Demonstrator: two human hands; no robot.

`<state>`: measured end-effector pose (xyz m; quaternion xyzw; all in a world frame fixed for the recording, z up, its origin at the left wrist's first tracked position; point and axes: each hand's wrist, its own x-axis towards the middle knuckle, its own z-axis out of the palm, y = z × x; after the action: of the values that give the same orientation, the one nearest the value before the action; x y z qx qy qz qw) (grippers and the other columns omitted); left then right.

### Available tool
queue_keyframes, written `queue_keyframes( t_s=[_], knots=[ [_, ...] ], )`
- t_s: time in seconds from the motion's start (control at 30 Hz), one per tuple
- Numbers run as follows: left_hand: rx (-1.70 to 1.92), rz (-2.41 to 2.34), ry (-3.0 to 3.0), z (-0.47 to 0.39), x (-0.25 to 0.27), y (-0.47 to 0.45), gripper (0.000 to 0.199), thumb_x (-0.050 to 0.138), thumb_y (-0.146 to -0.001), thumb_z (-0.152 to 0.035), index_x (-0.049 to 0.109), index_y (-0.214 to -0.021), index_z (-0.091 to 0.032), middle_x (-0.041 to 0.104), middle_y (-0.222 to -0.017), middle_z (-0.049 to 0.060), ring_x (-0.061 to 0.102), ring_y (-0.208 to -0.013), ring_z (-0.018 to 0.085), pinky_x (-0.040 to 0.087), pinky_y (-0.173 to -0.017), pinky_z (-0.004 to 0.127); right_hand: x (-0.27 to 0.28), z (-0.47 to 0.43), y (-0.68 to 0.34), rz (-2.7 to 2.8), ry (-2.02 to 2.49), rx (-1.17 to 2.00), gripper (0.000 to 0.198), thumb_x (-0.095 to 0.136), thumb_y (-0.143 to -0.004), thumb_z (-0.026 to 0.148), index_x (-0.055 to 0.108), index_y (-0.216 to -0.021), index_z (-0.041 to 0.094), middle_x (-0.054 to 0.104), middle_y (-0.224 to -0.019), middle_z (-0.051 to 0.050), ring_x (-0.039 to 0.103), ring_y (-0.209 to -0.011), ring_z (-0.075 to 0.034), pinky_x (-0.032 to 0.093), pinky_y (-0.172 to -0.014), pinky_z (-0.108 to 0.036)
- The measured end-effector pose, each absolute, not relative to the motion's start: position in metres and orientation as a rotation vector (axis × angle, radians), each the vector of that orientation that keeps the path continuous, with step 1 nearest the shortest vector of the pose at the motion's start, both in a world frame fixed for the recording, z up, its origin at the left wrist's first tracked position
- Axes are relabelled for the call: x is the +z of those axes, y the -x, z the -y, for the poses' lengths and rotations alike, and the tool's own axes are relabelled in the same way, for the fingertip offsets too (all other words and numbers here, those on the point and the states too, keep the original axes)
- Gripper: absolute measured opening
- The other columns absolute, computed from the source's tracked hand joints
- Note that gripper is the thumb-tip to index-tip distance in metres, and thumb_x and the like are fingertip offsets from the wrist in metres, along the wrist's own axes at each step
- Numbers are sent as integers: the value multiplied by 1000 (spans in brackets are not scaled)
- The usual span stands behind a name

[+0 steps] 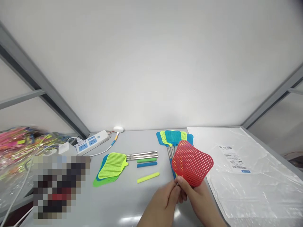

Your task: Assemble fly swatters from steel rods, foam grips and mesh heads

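Observation:
A red fly swatter [193, 162] with a perforated head is held over the table, its head pointing up. My right hand [200, 195] is closed at the base of that head, thumb on top. Beside it, my left hand [164, 201] pinches the thin neck just below the head; the rest of the shaft is hidden by my fingers. Behind the red head lies a fan of blue and yellow fly swatters [174, 137] with metal shafts. To the left sit stacked yellow, blue and green swatter heads [112, 165] with metal rods [144, 155].
Green [146, 160], blue [146, 164] and yellow [148, 177] handle sleeves lie on the grey table [132, 201]. A power strip [92, 142] with cables is at the back left. White plastic packaging [243, 186] with a label covers the right side. Bagged colourful items [21, 154] are at far left.

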<state>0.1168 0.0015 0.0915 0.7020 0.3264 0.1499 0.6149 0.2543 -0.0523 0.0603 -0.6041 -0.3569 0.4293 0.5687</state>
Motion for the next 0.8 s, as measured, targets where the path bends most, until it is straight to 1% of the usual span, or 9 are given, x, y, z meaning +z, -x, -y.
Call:
queue_keyframes(
  t_s=[0.07, 0.17, 0.23, 0.33, 0.4, 0.5, 0.67, 0.73, 0.8],
  knots=[
    [239, -809, -1726, -5, 91, -116, 39, 33, -96, -51, 53, -80, -22, 59, -78, 3, 52, -74, 19, 36, -68, 28, 69, 46, -272, 704, 1377, 898, 43, 63, -85, 50, 56, -56, 18, 48, -48, 2, 54, -50, -14, 45, -54, -28],
    [49, -835, -1863, -9, 88, -111, 39, 31, -96, -51, 44, -73, -23, 50, -65, 0, 45, -62, 18, 27, -58, 28, 83, 39, -301, 458, 1210, 759, 27, 72, -80, 44, 65, -74, 18, 45, -53, 5, 45, -46, -10, 44, -50, -26],
    [3, -833, -1911, -11, 89, -108, 39, 29, -96, -50, 41, -72, -23, 48, -63, 0, 43, -60, 18, 24, -56, 28, 88, 37, -311, 400, 1144, 773, 25, 74, -78, 42, 67, -80, 18, 48, -57, 5, 43, -47, -8, 43, -49, -24],
    [16, -831, -1942, -14, 94, -108, 38, 27, -97, -49, 45, -75, -23, 53, -66, 0, 47, -62, 19, 24, -57, 28, 81, 41, -301, 472, 1171, 887, 28, 72, -80, 45, 67, -85, 18, 50, -56, 4, 49, -51, -10, 44, -53, -25],
    [39, -831, -1968, -17, 98, -109, 38, 28, -97, -49, 48, -76, -24, 55, -67, 1, 49, -64, 19, 26, -58, 27, 73, 45, -284, 550, 1191, 966, 31, 67, -83, 49, 66, -83, 18, 48, -53, 4, 50, -52, -12, 43, -54, -26],
    [24, -867, -2059, -21, 103, -106, 39, 28, -97, -50, 51, -78, -24, 56, -67, 0, 49, -63, 19, 26, -59, 27, 69, 48, -275, 554, 1166, 976, 34, 65, -84, 50, 64, -78, 17, 42, -51, 5, 44, -50, -11, 39, -52, -25],
    [-30, -916, -2129, -37, 98, -63, 37, 35, -96, -49, 52, -76, -24, 60, -74, -1, 53, -69, 18, 29, -61, 26, 90, 59, -334, 316, 1007, 680, 28, 75, -78, 40, 60, -72, 17, 35, -57, 8, 29, -48, -6, 32, -45, -19],
    [-36, -967, -2107, -44, 93, -39, 35, 38, -95, -50, 54, -77, -24, 61, -75, -2, 54, -72, 18, 32, -64, 25, 99, 67, -363, 264, 952, 531, 27, 77, -77, 35, 58, -72, 17, 38, -63, 7, 30, -50, -5, 33, -45, -17],
    [-39, -1004, -2087, -48, 88, -19, 36, 38, -95, -50, 54, -75, -24, 60, -74, -3, 54, -71, 18, 34, -64, 25, 104, 73, -382, 245, 937, 510, 26, 78, -77, 32, 57, -74, 18, 38, -65, 7, 31, -51, -5, 34, -45, -16]
  ],
)
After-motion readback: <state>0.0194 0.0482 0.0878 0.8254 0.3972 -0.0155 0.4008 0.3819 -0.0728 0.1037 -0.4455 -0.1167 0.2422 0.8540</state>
